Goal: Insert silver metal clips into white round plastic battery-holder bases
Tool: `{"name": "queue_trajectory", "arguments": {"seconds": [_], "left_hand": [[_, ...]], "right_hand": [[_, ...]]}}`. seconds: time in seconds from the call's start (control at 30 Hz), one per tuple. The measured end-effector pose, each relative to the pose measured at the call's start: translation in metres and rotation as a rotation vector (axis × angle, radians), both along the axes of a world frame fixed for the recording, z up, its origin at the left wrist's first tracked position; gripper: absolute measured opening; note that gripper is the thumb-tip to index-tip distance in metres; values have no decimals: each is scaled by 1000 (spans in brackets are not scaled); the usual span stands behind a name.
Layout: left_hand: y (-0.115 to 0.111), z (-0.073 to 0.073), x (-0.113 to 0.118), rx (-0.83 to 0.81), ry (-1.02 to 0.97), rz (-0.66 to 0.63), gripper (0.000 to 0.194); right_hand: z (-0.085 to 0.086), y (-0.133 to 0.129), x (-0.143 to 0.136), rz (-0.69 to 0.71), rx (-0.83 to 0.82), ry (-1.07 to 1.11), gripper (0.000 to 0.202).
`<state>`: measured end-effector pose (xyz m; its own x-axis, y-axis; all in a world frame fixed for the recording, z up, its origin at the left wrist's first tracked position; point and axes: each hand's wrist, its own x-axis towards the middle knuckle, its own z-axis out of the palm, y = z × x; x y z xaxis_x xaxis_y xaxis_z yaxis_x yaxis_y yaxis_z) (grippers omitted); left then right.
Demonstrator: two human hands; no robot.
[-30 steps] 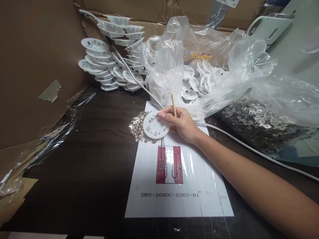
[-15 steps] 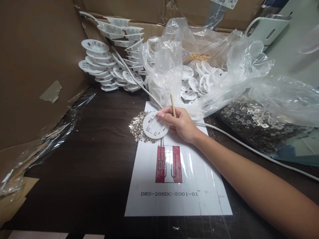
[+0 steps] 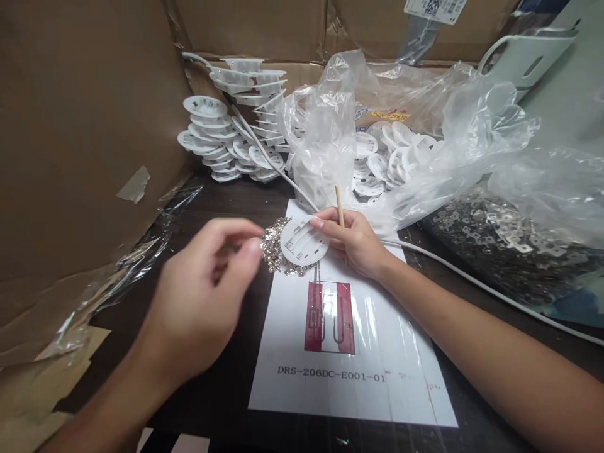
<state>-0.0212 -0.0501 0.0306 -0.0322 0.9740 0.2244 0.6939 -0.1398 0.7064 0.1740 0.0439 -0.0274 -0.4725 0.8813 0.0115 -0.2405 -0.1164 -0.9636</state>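
Observation:
My right hand (image 3: 356, 242) grips a round white plastic disc (image 3: 304, 244), thumb on its printed, slotted face. A thin wooden stick (image 3: 340, 204) stands up between the fingers of that hand. On the left, my left hand (image 3: 202, 296) is slightly blurred, its thumb and forefinger drawn together in a pinch beside a pile of small metal pieces (image 3: 274, 248). Whatever lies between those fingertips is hidden. Under the disc and the right hand lies a white printed sheet (image 3: 292, 399), showing a red-and-white drawing and "DRS-206DC-E001-01".
Stacks of white discs (image 3: 207, 135) stand at the back left. More lie behind a crumpled clear plastic bag (image 3: 325, 138). A bag of metal pieces (image 3: 509, 245) sits at right. A white cable (image 3: 448, 264) crosses the dark table (image 3: 236, 207). Cardboard walls (image 3: 85, 113) enclose it.
My left hand has come into view from the lower left and reached the metal pile. My right hand still holds the disc and stick; the whole view has shifted slightly.

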Motion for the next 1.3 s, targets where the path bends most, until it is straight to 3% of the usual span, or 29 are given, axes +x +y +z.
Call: {"name": "queue_trajectory", "arguments": {"seconds": [0.1,0.2,0.27,0.43,0.5,0.67,0.77,1.3], "left_hand": [[29,-1,10,-76,81,-67,37],[52,-7,21,-136,49,-242,37],[60,-13,27,-126,-43,-301,32],[61,-24,31,-39,-159,-284,29],[59,-26,30,-12,-157,-293,31],[56,-29,25,-3,-138,-301,32],[54,-33,24,2,-141,-294,31],[52,-37,22,-55,-337,-272,19]], "right_hand": [[2,-1,-1,-6,-39,34,28],[4,-1,-1,8,-68,85,27],[4,0,-1,9,-76,103,26],[3,0,-3,-23,-48,100,26],[3,-4,-6,-101,41,21,27],[3,-18,-14,-450,310,-261,24],[3,-23,-17,-510,453,-339,17],[5,-18,-12,-308,342,-184,16]]}}
